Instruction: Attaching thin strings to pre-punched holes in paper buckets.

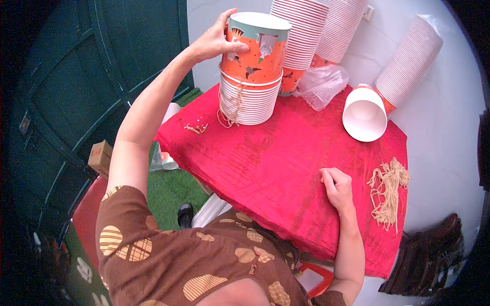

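At the table's far left corner stands a nested stack of paper buckets (251,104), white rims lowermost. Its top paper bucket (261,64), upside down, is orange and teal with printed figures. My left hand (220,45) grips this bucket near its upper end, thumb across the front and fingers round the far left side. Thin twine (233,109) hangs down the left of the stack, over the rims. My right hand (337,187) rests on the red cloth at the near right, fingers curled in, with nothing visible in it. A bundle of tan twine (390,191) lies to its right.
Tall stacks of paper buckets (298,35) stand behind, beside a crumpled clear plastic bag (322,84). A single white-lined bucket (364,115) lies near another leaning stack (410,61) at the right. Short twine scraps (196,127) lie on the red tablecloth (245,168).
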A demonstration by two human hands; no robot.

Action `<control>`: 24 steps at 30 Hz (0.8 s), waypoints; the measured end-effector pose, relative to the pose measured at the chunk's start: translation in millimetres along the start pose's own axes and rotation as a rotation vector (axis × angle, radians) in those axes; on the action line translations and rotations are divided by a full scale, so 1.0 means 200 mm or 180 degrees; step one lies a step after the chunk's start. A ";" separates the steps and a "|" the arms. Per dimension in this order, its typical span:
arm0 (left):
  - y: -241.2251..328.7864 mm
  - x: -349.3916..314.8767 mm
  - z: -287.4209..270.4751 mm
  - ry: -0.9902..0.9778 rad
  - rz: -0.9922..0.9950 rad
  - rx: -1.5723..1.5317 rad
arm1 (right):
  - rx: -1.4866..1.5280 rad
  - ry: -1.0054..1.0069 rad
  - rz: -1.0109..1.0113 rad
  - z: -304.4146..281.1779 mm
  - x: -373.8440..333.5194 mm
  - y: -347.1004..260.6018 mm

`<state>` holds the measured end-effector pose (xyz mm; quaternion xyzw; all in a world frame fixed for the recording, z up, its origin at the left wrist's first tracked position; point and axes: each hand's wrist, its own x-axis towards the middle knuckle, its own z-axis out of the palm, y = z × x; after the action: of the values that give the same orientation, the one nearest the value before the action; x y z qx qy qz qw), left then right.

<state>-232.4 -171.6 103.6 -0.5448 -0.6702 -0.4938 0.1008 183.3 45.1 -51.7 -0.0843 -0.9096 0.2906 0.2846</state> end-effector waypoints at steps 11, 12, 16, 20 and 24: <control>0.01 -0.02 0.01 -0.0058 -0.0094 -0.0023 | 0.0008 -0.0052 0.0105 0.00 0.00 0.00; 0.01 -0.02 0.01 -0.0045 -0.0089 0.0007 | 0.0000 -0.0045 0.0096 0.00 0.00 0.00; 0.00 -0.02 0.02 -0.0029 -0.0101 0.0064 | -0.0015 -0.0049 0.0099 0.00 0.00 0.00; 0.00 -0.02 0.02 -0.0044 -0.0101 0.0008 | -0.0001 -0.0050 0.0087 0.00 0.00 0.00; 0.01 -0.02 0.03 -0.0053 -0.0094 -0.0013 | -0.0034 -0.0050 0.0092 0.00 0.00 -0.01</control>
<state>-227.4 -170.3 98.6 -0.5392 -0.6780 -0.4920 0.0867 183.8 44.5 -50.4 -0.0967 -0.9121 0.2905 0.2728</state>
